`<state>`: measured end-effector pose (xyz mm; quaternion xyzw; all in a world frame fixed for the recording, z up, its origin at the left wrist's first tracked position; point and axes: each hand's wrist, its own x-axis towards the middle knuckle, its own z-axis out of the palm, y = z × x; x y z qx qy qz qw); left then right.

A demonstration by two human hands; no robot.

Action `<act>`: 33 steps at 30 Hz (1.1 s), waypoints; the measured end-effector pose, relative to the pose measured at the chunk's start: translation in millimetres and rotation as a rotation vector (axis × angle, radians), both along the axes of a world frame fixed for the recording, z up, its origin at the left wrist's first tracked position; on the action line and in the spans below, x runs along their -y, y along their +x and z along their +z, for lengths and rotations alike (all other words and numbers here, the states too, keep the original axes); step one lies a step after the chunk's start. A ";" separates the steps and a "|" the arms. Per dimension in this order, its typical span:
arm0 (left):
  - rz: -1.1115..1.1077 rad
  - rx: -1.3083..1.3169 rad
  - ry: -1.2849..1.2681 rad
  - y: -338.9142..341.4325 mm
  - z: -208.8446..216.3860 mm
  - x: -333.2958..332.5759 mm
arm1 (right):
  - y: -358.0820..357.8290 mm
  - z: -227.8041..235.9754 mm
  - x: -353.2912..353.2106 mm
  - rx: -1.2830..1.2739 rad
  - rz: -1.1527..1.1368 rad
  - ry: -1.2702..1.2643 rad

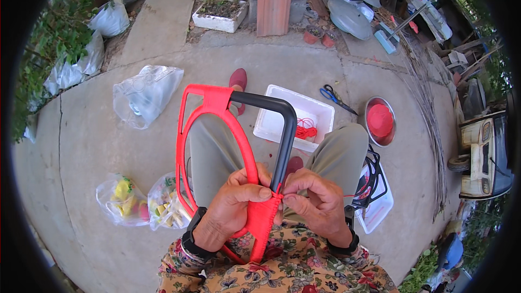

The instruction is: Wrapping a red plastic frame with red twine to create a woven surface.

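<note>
Above the person's lap, the red-wrapped frame looks light and stiff, grippable by its black tube; left hand fingers curl closed round it, right hand fingers pinch its wrapping; foam box holds red cord, metal bowl a red bundle

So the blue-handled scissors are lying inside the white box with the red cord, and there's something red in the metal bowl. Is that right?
Not quite: the scissors aren't in the white box. The head view shows them on the ground between it and the metal bowl. The rest is right.
</note>
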<state>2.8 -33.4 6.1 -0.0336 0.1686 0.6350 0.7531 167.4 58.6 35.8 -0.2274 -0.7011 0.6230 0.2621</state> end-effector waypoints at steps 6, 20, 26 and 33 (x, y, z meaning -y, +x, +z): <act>0.038 0.020 0.027 1.4 -1.6 -0.1 | -1.2 7.9 2.2 0.010 0.021 -0.131; 0.021 0.022 0.000 1.5 -0.5 -10.2 | -3.7 2.4 3.4 -0.086 -0.069 -0.222; 0.019 -0.003 -0.052 0.9 -1.4 -16.0 | -4.3 2.2 -0.7 -0.033 -0.023 -0.023; -0.022 -0.016 -0.102 3.0 -3.9 -17.9 | -11.4 -5.8 8.3 -0.053 -0.079 -0.125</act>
